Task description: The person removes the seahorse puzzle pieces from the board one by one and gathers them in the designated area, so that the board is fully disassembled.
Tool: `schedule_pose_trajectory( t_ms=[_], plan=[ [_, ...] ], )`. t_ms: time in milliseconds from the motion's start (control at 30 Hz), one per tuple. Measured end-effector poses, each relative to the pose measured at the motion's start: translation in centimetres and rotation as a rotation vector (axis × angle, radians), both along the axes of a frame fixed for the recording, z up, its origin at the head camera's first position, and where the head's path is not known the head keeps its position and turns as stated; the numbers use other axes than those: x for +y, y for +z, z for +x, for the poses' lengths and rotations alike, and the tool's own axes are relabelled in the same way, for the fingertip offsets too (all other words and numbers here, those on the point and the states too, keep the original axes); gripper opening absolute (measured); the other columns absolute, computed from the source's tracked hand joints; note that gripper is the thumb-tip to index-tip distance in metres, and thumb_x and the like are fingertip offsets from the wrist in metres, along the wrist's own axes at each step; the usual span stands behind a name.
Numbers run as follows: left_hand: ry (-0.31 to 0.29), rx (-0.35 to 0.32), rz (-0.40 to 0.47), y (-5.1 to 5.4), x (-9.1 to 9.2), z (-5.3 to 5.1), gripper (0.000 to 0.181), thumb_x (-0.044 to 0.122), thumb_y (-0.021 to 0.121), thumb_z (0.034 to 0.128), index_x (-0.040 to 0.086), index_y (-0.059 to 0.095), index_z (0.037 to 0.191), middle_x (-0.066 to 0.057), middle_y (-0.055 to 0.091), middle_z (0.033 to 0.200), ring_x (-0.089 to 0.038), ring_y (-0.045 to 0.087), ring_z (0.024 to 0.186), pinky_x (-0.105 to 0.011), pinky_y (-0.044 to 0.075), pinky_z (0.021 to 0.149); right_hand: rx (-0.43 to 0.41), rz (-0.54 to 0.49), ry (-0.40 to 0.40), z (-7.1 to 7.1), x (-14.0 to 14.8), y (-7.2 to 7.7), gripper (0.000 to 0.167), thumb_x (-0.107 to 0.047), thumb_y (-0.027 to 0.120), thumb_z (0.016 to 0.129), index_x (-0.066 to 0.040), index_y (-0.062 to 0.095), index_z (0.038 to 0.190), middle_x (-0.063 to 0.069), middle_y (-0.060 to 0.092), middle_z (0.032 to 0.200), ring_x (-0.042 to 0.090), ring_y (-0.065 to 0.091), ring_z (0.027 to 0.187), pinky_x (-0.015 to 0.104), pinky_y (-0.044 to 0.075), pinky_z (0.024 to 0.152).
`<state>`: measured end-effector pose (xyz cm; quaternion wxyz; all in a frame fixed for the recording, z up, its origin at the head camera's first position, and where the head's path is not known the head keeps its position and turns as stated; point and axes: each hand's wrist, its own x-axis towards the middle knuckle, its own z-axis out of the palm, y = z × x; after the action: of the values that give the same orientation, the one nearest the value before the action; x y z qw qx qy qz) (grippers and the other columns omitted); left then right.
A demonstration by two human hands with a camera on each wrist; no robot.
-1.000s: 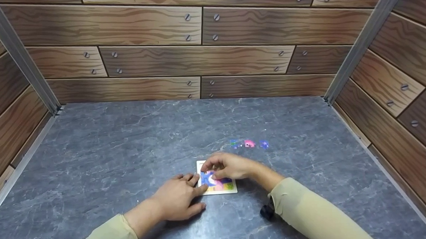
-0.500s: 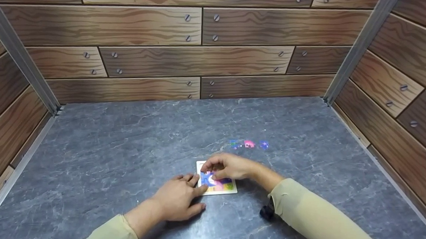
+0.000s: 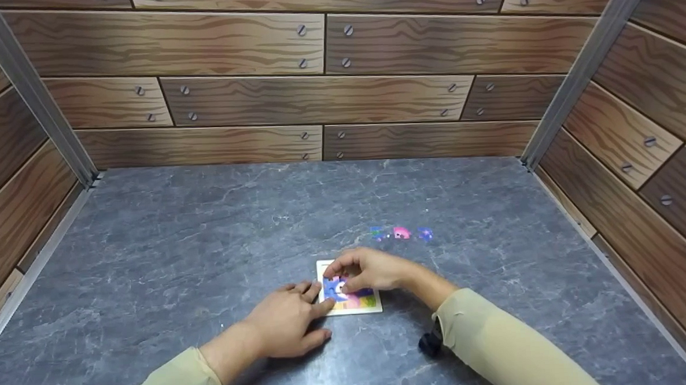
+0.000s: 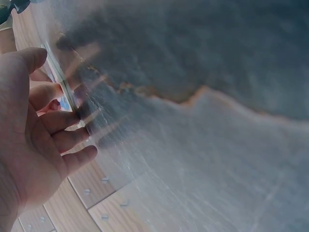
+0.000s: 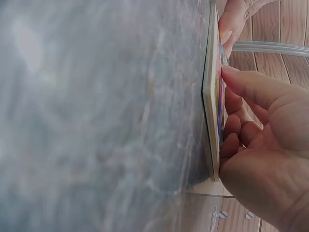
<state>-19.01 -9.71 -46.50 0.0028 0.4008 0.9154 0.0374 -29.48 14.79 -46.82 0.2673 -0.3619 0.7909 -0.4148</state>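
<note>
Left hand (image 3: 285, 323): fingers extended and spread, palm down, holding nothing; fingertips touch the left edge of the jigsaw board (image 3: 322, 266). Board lies flat on the gray marbled tabletop (image 3: 206, 233), between the hands, partly filled. Right hand (image 3: 372, 269): bent over the board, thumb and fingers on its face (can't tell if they pinch a piece). Beyond it, a row of loose pieces, apart: blue-green piece (image 3: 376, 232), pink piece (image 3: 401, 233), blue piece (image 3: 425, 233).
</note>
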Motion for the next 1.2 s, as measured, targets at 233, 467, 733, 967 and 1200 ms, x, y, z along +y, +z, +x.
schedule_pose_trajectory(
  t_ms=[233, 467, 733, 967, 1200],
  plan=[
    [-0.003, -0.018, 0.003, 0.15, 0.01, -0.11, 0.057, 0.050, 0.057, 0.1056, 0.017, 0.062, 0.151, -0.026, 0.058, 0.150, -0.041, 0.058, 0.136, -0.056, 0.050, 0.109, 0.020, 0.002, 0.005, 0.05, 0.03, 0.05, 0.039, 0.001, 0.075, 0.092, 0.000, 0.072, 0.132, 0.008, 0.072, 0.124, 0.014, 0.062, 0.108, 0.029, 0.051, 0.097],
    [-0.006, -0.015, -0.003, 0.42, -0.02, -0.16, 0.056, 0.050, 0.057, 0.1059, 0.017, 0.062, 0.151, -0.026, 0.058, 0.149, -0.041, 0.058, 0.136, -0.055, 0.050, 0.109, 0.037, 0.008, 0.005, -0.05, 0.01, 0.11, 0.039, -0.004, 0.079, 0.092, -0.002, 0.073, 0.131, 0.008, 0.071, 0.123, 0.015, 0.062, 0.109, 0.032, 0.051, 0.098],
    [-0.007, -0.004, 0.007, 0.22, -0.07, 0.04, 0.056, 0.049, 0.058, 0.1051, 0.016, 0.063, 0.149, -0.026, 0.059, 0.148, -0.042, 0.059, 0.135, -0.054, 0.051, 0.108, 0.096, 0.030, 0.006, 0.13, -0.21, -0.07, 0.037, -0.007, 0.082, 0.091, -0.004, 0.075, 0.128, 0.003, 0.069, 0.117, 0.014, 0.060, 0.106, 0.031, 0.050, 0.096],
    [-0.010, 0.005, 0.015, -0.01, -0.12, 0.07, 0.055, 0.049, 0.059, 0.1045, 0.015, 0.064, 0.148, -0.026, 0.059, 0.148, -0.041, 0.060, 0.134, -0.054, 0.052, 0.107, 0.101, 0.030, 0.008, 0.26, -0.38, -0.09, 0.036, -0.006, 0.081, 0.091, -0.003, 0.075, 0.126, 0.004, 0.068, 0.116, 0.013, 0.059, 0.105, 0.028, 0.050, 0.094],
    [-0.014, 0.008, 0.009, 0.03, -0.09, -0.05, 0.056, 0.050, 0.059, 0.1046, 0.016, 0.064, 0.149, -0.026, 0.059, 0.148, -0.041, 0.060, 0.134, -0.054, 0.052, 0.107, 0.119, 0.031, 0.004, 0.28, -0.18, -0.04, 0.036, -0.009, 0.082, 0.092, -0.005, 0.075, 0.127, 0.004, 0.068, 0.117, 0.015, 0.060, 0.106, 0.032, 0.050, 0.096]
  ],
)
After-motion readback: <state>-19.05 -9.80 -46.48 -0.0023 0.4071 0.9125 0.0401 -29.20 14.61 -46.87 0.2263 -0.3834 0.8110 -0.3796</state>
